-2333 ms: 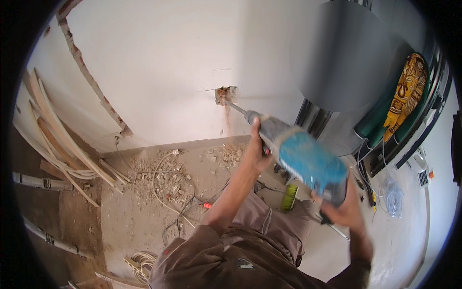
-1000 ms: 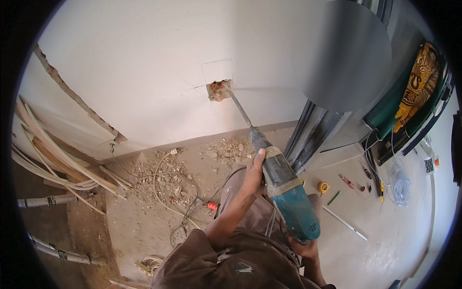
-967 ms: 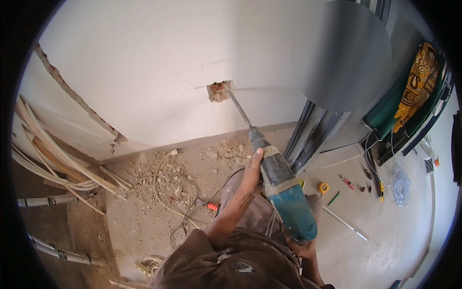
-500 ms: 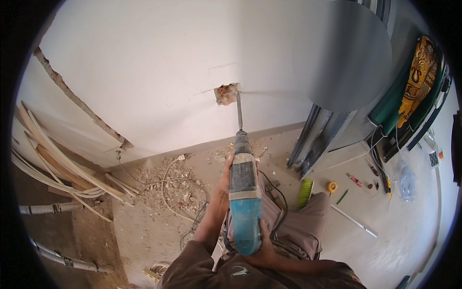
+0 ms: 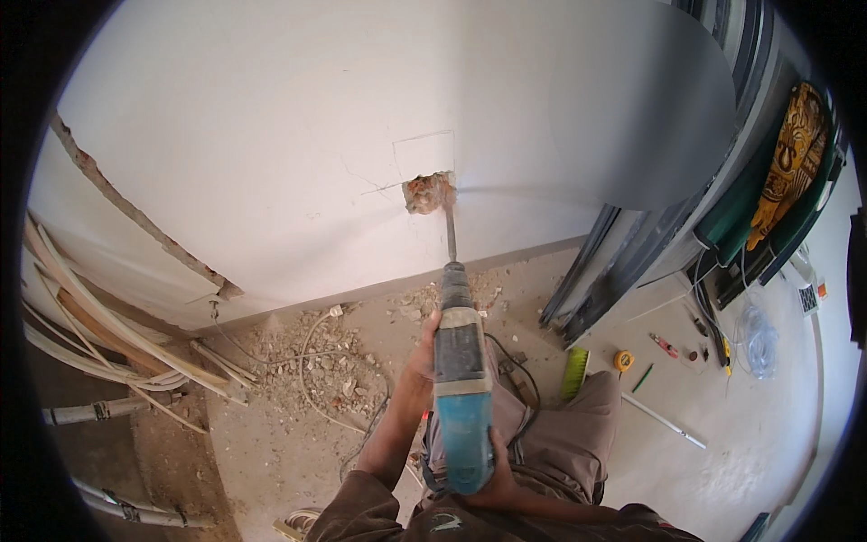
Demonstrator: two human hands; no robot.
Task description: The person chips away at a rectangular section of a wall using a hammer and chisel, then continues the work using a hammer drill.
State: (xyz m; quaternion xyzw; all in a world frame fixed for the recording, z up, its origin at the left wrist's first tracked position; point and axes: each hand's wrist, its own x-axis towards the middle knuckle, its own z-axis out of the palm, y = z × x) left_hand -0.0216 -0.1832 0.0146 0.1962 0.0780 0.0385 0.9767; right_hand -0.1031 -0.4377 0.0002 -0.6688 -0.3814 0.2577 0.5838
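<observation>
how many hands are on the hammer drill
2. The left hand grips the front of the teal and grey hammer drill; the right hand holds its rear handle, partly hidden behind it.

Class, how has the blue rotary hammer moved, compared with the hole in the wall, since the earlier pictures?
Yes. The blue rotary hammer has swung from the right of the hole in the wall to almost straight below it; its chisel tip stays at the hole.
</observation>
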